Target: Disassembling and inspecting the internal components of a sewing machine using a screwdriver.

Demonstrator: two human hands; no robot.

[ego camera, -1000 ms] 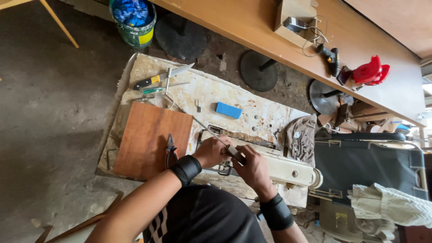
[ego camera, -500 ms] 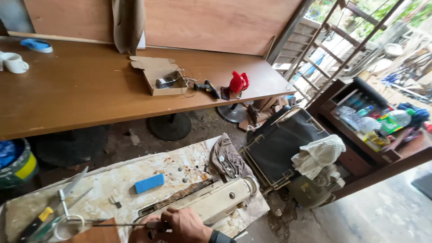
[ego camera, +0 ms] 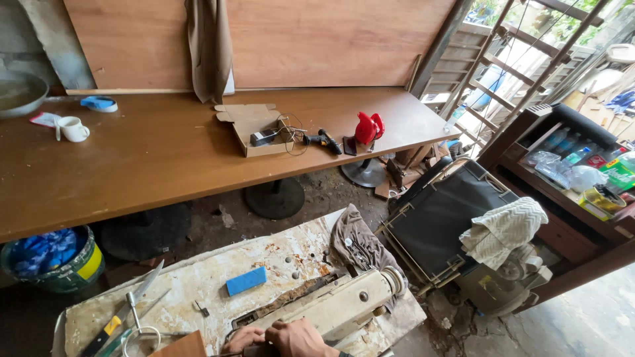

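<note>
Only the tops of my hands show at the bottom edge of the head view. My right hand is curled, knuckles up, against the near side of a cream sewing machine lying on a worn white table. My left hand is mostly cut off and sits close beside the right. A small dark object shows between the two hands; the right fingers close on it. A rusty strip runs along the machine's far side.
On the white table lie a blue block, a grey cloth, scissors and a yellow-handled cutter. Beyond is a long brown table with a cardboard box, a drill and a cup. A black frame with a towel stands on the right.
The view has tilted up from the white table to the long brown table and the room beyond. My hands have stayed together at the sewing machine and dropped to the bottom edge.
</note>
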